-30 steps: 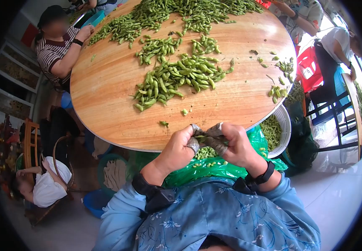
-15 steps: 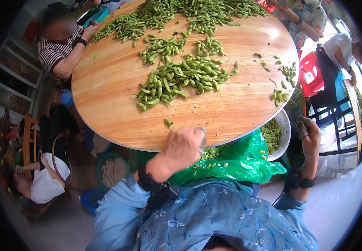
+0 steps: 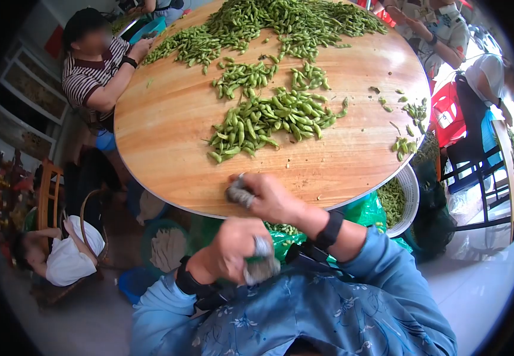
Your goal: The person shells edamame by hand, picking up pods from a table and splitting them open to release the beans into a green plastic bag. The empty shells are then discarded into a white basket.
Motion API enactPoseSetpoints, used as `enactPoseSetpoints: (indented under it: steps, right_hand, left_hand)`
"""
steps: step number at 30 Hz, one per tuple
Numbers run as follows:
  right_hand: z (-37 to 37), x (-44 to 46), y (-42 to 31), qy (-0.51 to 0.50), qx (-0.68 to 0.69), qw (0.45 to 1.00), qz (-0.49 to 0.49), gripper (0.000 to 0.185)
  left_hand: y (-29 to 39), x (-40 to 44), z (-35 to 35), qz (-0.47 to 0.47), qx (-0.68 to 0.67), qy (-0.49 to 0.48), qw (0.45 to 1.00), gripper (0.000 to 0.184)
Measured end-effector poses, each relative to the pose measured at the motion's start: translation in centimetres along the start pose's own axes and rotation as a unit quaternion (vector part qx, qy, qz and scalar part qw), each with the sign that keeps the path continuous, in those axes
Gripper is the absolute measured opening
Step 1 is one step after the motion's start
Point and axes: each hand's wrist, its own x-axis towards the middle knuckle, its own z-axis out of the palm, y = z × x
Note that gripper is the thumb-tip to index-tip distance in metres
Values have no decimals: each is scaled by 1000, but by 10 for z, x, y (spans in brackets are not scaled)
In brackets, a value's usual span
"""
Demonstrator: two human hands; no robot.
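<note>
My left hand (image 3: 239,249) is curled in front of my apron, below the table's near edge, slightly blurred. Its fingers have grey wrappings, and what they hold, if anything, is hidden. My right hand (image 3: 269,199) reaches across to the near edge of the round wooden table (image 3: 168,142), with a grey-wrapped finger and its fingertips bent down at the wood. I cannot make out anything between them. Beyond it lies a small heap of green soybean pods (image 3: 274,118). A green plastic bag (image 3: 366,210) with loose beans is partly hidden under my forearms.
A large pile of pods (image 3: 280,21) covers the table's far side. Scattered pods (image 3: 408,145) lie at the right rim. Beside the table stands a white basket (image 3: 411,193) of pods. One person (image 3: 99,65) sits far left; a teal tub (image 3: 156,252) holds cloth.
My right hand has come from the far right to the table's near edge. My left hand has drawn back toward my apron. The lone pod near the edge is no longer visible.
</note>
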Motion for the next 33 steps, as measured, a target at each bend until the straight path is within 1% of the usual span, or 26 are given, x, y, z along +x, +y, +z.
enactPoseSetpoints:
  steps: [1, 2, 3, 4, 5, 6, 7, 8, 9, 10, 11, 12, 14, 15, 16, 18, 19, 20, 21, 22, 23, 24, 26, 27, 29, 33]
  right_hand:
    - [-11, -5, -2, 52, -75, 996, 4, 17]
    - [-31, -13, -4, 104, -151, 983, 8, 19]
    - [-53, -24, -7, 137, -79, 983, 89, 21]
    - [-79, -37, -3, 184, -108, 974, 78, 23]
    - [-107, -53, 2, 227, -150, 959, 82, 22]
    - [-131, -69, 3, 287, -152, 942, 80, 21]
    - [-164, -88, 21, 329, -163, 924, 104, 20]
    - [-178, -103, 14, 396, -76, 905, 139, 20]
    - [-188, -119, 3, 417, -90, 895, 130, 22]
    - [-193, -132, -2, 445, -61, 885, 119, 22]
    - [-192, -141, -10, 463, -49, 878, 109, 22]
    - [-187, -148, -18, 480, -35, 871, 99, 22]
    - [-182, -162, -9, 432, 9, 900, 54, 22]
    - [-174, -164, -2, 416, 22, 908, 56, 21]
    - [-159, -159, -2, 389, 51, 920, 11, 20]
    - [-131, -145, -8, 342, 81, 936, 25, 20]
    - [-120, -136, -11, 307, 101, 946, 28, 21]
    - [-109, -127, -16, 270, 121, 955, 31, 22]
    - [-96, -116, -22, 249, 164, 954, 16, 23]
    - [-85, -106, -28, 227, 206, 952, 1, 25]
    - [-79, -99, -31, 197, 203, 959, 12, 25]
    - [-76, -94, -33, 166, 201, 965, 23, 26]
    - [-72, -89, -32, 156, 211, 965, 13, 24]
    - [-72, -88, -32, 152, 214, 965, 24, 23]
    - [-71, -90, -34, 149, 205, 966, 55, 22]
    - [-71, -94, -37, 155, 213, 963, 66, 21]
  left_hand:
    - [1, 4, -8, -45, 73, 32, 996, 13]
    - [4, 15, -6, -98, 187, 118, 970, 13]
    - [-9, 20, -10, -138, 205, 155, 956, 14]
    - [-25, 26, -15, -164, 222, 176, 945, 14]
    - [-37, 35, -22, -157, 285, 157, 933, 13]
    - [-51, 40, -27, -153, 353, 131, 914, 15]
    - [-63, 47, -29, -145, 399, 115, 898, 13]
    - [-73, 54, -29, -136, 445, 99, 879, 12]
    - [-83, 57, -30, -133, 443, 99, 881, 12]
    - [-91, 61, -30, -153, 476, 59, 864, 11]
    - [-97, 64, -28, -171, 507, 19, 844, 11]
    - [-99, 66, -27, -168, 505, 17, 846, 11]
    - [-101, 70, -28, -171, 514, 6, 840, 4]
    - [-97, 71, -28, -167, 521, 17, 837, 4]
    - [-90, 73, -27, -167, 521, 14, 837, 4]
    - [-77, 74, -24, -166, 474, 64, 862, 6]
    - [-77, 69, -21, -167, 358, 105, 913, 8]
    - [-72, 65, -16, -168, 360, 104, 912, 8]
    - [-63, 65, -8, -254, 104, 135, 952, 9]
    - [-53, 65, -2, -319, -160, 156, 921, 10]
    - [-39, 66, -1, -371, -231, 153, 887, 10]
    - [-34, 63, 2, -372, -231, 155, 886, 10]
    - [-27, 58, 7, -396, -351, 154, 834, 3]
    - [-26, 56, 7, -397, -351, 129, 838, 4]
    - [-27, 52, 10, -398, -344, 124, 842, 4]
    - [-26, 53, 13, -402, -308, 103, 856, 4]
